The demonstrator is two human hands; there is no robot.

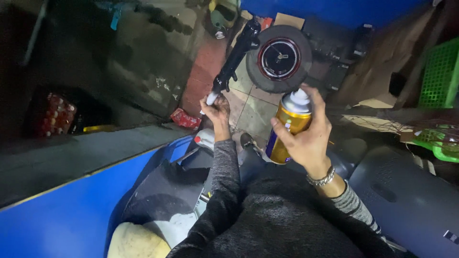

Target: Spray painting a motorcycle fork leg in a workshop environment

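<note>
a gold spray can point(286, 128) with a silver shoulder and white cap stands upright in the right hand point(308, 136), its gold label wrapping the body above a dark blue band at the bottom. a small red crumpled packet point(185, 118) lies on the floor to the left of the left hand point(216, 109), and a flat brown cardboard box point(289, 20) sits at the top, just behind the wheel by the blue wall. no screens or signs are visible.
</note>
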